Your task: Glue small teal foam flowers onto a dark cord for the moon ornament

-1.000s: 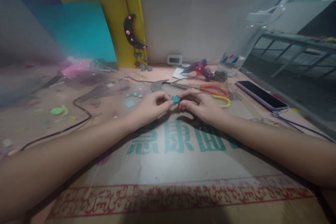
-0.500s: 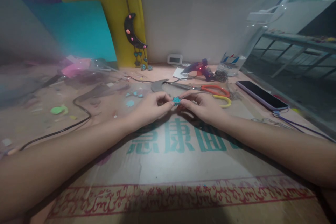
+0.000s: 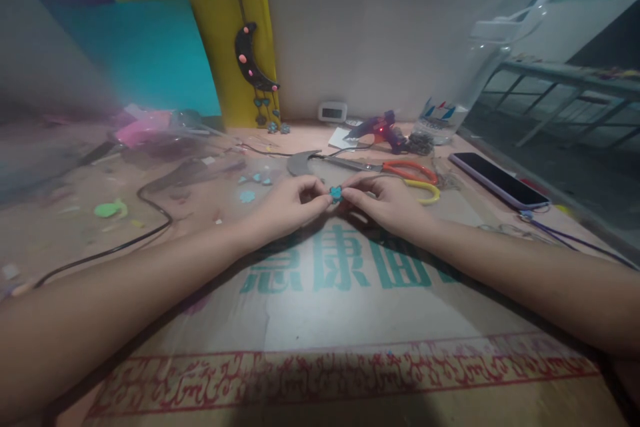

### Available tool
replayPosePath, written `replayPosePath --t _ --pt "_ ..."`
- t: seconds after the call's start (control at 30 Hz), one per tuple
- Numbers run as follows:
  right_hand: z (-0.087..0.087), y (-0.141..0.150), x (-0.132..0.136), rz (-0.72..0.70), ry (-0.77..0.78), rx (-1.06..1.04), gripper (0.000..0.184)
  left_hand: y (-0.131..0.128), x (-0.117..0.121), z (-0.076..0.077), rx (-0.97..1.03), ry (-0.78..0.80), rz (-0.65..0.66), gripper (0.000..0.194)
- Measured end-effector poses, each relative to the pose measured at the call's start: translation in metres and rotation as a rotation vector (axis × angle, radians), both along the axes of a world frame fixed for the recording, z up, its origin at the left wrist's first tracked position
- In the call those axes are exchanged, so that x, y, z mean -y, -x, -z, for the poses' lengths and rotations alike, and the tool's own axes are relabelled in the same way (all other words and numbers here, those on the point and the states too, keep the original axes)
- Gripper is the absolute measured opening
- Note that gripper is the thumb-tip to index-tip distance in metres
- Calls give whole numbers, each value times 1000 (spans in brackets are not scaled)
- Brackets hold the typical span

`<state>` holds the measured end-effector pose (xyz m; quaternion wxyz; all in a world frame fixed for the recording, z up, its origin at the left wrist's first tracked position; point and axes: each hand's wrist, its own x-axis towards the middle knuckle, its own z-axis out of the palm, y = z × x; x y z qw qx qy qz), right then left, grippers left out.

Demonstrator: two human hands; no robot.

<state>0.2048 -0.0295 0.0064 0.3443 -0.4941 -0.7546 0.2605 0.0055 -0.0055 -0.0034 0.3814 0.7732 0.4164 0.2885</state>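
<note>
Between my two hands, just above the table, is a small teal flower-shaped piece (image 3: pixel 335 194). My left hand (image 3: pixel 299 203) is closed and pinches its left edge between thumb and fingers. From the other side, my right hand (image 3: pixel 376 199) grips the same piece, also in a pinch. Beyond the hands lie scissors (image 3: pixel 410 172) with orange and yellow handles and a grey crescent piece (image 3: pixel 300 163). Left of my left hand are a flat light-blue flower shape (image 3: pixel 247 196) and several small blue pieces (image 3: pixel 257 179).
A dark crescent ornament (image 3: pixel 246 57) hangs against a yellow folder (image 3: pixel 215 33) at the back. Near the wall are a small digital clock (image 3: pixel 333 111), a glue gun (image 3: pixel 377 130) with a red light and a clear bottle (image 3: pixel 440 119). A phone (image 3: pixel 499 180) lies right; a black cord (image 3: pixel 150 227) crosses the left.
The teal flower piece has turned slightly between my fingertips, showing more of its face. Both hands stay in nearly the same place.
</note>
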Motion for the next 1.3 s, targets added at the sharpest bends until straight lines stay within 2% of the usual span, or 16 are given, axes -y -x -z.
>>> replayPosePath --t 0.27,0.4,0.73,0.93,1.03,1.13,1.3 --pt "1 -1 -1 2 -20 13 28 0 0 1 -26 -41 33 19" --pt "0 -1 0 14 -35 31 29 1 -2 2 -31 -77 33 25" --pt "0 2 2 28 -94 59 23 0 -1 4 15 -65 33 25" --pt "2 -2 2 -62 -18 -23 34 -1 1 2 18 -52 22 22" --pt "1 -1 2 -70 11 -70 27 -1 2 -2 -7 -60 3 22" --pt "1 2 2 -33 -23 -12 20 -1 2 -4 -28 -77 -5 20" --pt "2 4 1 -27 -20 42 19 -1 3 -4 -45 -76 3 20"
